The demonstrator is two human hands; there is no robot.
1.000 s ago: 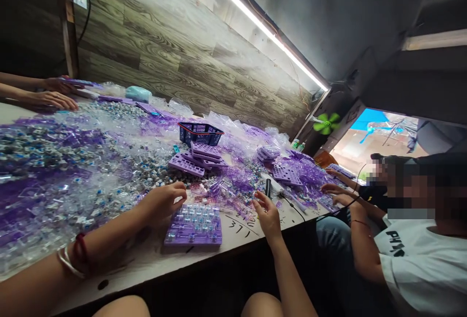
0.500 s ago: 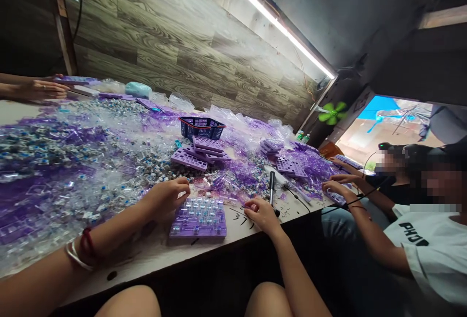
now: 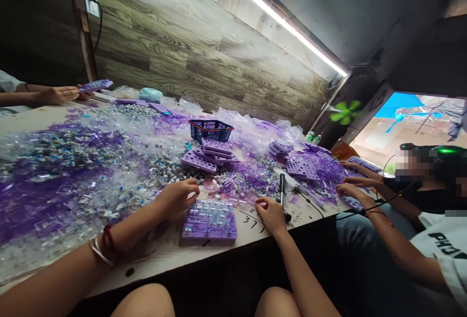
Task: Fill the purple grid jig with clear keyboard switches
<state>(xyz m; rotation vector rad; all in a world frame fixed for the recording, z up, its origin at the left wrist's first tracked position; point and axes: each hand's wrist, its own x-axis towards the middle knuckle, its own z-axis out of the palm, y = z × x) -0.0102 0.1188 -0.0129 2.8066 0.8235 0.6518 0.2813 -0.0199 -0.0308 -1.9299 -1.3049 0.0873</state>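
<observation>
On the table's front edge lies a purple keypad-like base [image 3: 208, 233] with clear, blue-centred switch-like parts set in rows. My left hand [image 3: 178, 198] is just past its upper left corner, fingers curled toward the thumb. Whatever the fingertips hold, if anything, is too small to make out. My right hand [image 3: 272, 215] rests on the table to the right of the base, its fingers bent and drawn together; their tips are partly hidden. Close behind that hand lies a black and silver pen-like tool [image 3: 282, 189].
Heaps of small switches [image 3: 146, 156] and clear purple parts spread over the table. Stacked purple plates [image 3: 204, 159] lie before a dark basket [image 3: 210, 131]. Co-workers' hands [image 3: 62, 95] [image 3: 352, 193] work at far left and right. A cable [image 3: 310, 201] crosses the right side.
The whole view has shifted, so things appear farther right. My hands keep about the same places beside the base. At far left, a co-worker's purple piece is now lifted and tilted.
</observation>
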